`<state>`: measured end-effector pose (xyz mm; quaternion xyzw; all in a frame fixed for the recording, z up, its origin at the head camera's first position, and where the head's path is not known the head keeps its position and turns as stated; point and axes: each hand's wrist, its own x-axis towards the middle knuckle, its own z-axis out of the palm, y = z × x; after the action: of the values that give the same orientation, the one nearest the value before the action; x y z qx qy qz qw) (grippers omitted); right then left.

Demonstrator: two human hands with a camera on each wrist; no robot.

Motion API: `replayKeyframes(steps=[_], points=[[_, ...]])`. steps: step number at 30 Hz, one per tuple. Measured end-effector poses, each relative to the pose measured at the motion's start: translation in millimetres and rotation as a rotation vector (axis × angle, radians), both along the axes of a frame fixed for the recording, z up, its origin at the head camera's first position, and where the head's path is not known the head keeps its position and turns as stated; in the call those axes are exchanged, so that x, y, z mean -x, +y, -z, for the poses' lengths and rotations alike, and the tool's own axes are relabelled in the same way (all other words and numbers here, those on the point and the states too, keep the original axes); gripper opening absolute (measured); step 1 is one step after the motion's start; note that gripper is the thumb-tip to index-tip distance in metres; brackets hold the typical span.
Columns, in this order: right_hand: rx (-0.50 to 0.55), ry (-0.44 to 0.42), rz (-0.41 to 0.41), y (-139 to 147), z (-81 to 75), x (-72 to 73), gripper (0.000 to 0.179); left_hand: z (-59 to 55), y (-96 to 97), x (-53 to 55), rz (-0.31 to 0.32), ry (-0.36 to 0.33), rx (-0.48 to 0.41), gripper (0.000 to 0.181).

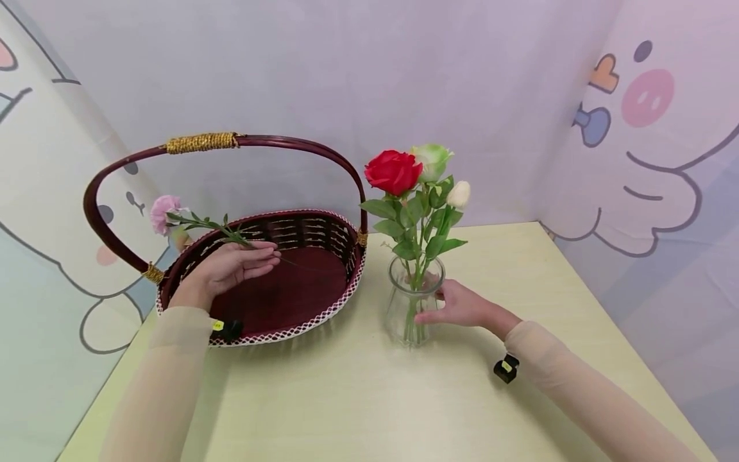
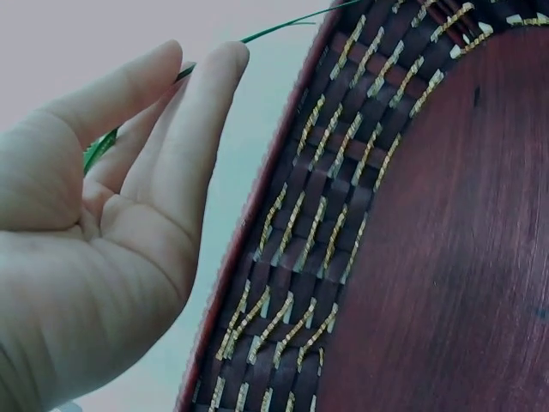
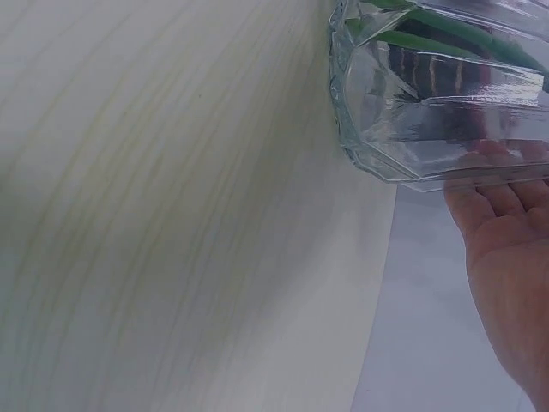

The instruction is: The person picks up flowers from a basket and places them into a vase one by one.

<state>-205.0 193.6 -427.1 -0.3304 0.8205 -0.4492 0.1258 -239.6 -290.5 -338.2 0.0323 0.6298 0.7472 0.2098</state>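
My left hand (image 1: 233, 266) pinches the thin green stem of a pink carnation (image 1: 165, 213) above the wicker basket (image 1: 288, 335). The bloom points left over the basket's rim. In the left wrist view, thumb and fingertips meet on the stem (image 2: 279, 31). To the right of the basket stands a clear glass vase (image 1: 397, 314), and my right hand (image 1: 464, 305) grips it from the right side. The vase holds a red rose (image 1: 394, 172), a pale green-white rose (image 1: 432, 160) and a white tulip (image 1: 458, 194). In the right wrist view, fingers wrap the glass (image 3: 377, 129).
The basket's tall arched handle (image 1: 294, 144) rises behind the left hand, with gold wrapping (image 1: 202, 142) at its top. Pale wooden table (image 1: 358, 410) lies under everything. Printed curtains (image 1: 646, 167) enclose the back and sides. Small black wrist cameras (image 1: 507, 368) sit by both sleeves.
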Motion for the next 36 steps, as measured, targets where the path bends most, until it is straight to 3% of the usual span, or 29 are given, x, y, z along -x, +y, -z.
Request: replayKeyframes(steps=[9, 20, 27, 36], points=[[-0.004, -0.012, 0.009, 0.2, 1.6, -0.1, 0.079, -7.3, 0.1, -14.5, 0.032, 0.075, -0.100, 0.023], [0.006, -0.017, 0.012, -0.9, 0.6, 0.1, 0.077, -5.0, 19.5, -14.3, 0.063, 0.062, -0.121, 0.024], [0.006, -0.013, -0.001, -0.9, 1.7, -1.3, 0.078, -20.1, 29.5, -17.8, 0.056, 0.064, -0.169, 0.026], [-0.021, -0.004, 0.026, 0.9, -1.4, -0.8, 0.076, -43.9, 59.4, -17.7, 0.158, 0.145, -0.206, 0.025]])
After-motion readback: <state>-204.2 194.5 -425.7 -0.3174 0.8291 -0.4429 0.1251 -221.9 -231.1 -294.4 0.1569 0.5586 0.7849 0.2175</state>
